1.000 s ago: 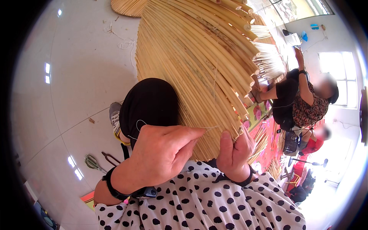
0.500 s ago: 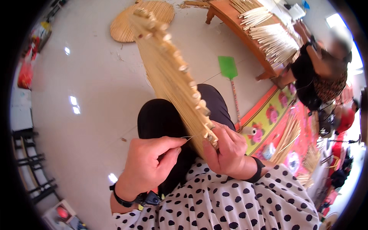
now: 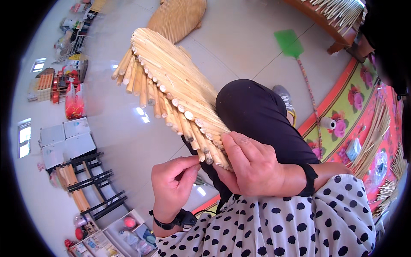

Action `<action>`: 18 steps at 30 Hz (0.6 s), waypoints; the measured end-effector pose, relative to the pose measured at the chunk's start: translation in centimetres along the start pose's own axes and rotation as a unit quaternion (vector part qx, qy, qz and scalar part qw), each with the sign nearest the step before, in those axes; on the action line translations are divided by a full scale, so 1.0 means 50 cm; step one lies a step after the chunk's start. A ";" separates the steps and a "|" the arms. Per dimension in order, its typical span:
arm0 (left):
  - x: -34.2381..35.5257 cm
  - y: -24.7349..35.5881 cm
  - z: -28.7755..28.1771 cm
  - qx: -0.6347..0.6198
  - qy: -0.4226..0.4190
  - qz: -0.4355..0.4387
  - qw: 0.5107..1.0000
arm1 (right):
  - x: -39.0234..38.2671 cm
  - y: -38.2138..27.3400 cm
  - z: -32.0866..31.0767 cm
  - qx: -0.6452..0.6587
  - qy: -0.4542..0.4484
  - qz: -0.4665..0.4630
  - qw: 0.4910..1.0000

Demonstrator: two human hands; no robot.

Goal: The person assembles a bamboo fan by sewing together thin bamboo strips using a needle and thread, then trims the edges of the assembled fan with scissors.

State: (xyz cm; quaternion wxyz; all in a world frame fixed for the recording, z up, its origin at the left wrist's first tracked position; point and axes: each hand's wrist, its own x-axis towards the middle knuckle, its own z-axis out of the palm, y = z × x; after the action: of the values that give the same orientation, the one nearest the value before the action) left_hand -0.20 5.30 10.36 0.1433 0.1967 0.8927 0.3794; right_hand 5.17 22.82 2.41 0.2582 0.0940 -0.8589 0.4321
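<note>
A thick mat of pale plant stalks [image 3: 173, 64] lies tilted across my lap, its rows of cut stalk ends facing me and to the left. My right hand [image 3: 257, 165] grips its near corner, thumb below and fingers on top. Close beside that corner, my left hand [image 3: 173, 182] is closed in a pinch, fingertips right at the lowest stalk ends. The thin thread that showed at these fingertips earlier is hard to make out now.
A round stalk mat [image 3: 180, 19] lies on the floor ahead. A green fly swatter [image 3: 289, 43] and a white thread spool [image 3: 328, 123] are at the right, by a flowered mat [image 3: 357, 98] with loose stalks [image 3: 376, 128]. Black metal frames [image 3: 100, 184] stand left.
The stalk mat has turned and tipped, so its layered cut ends now show broadly on the left. My left hand has come in against the near corner. The view has swung leftward.
</note>
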 end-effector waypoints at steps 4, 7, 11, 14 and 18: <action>-0.007 0.000 -0.005 0.023 0.003 -0.012 1.000 | -0.005 0.016 -0.017 0.076 -0.040 -0.006 0.996; 0.005 0.013 -0.005 0.039 -0.007 -0.029 0.999 | -0.005 0.040 -0.024 0.124 -0.050 -0.006 0.991; 0.002 0.012 -0.011 0.062 -0.018 -0.021 0.998 | -0.003 0.070 -0.032 0.220 -0.037 -0.012 0.975; 0.004 0.012 -0.015 0.084 -0.024 -0.007 0.996 | -0.006 0.087 -0.033 0.284 -0.039 -0.002 0.958; 0.011 0.014 -0.015 0.088 -0.028 0.001 0.996 | -0.009 0.099 -0.031 0.305 -0.039 0.000 0.952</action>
State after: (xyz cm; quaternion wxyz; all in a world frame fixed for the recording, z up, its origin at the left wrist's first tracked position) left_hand -0.83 5.55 11.32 0.1497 0.2199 0.9179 0.2944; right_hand 4.20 27.01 -0.48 0.1836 0.1849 -0.6955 0.6696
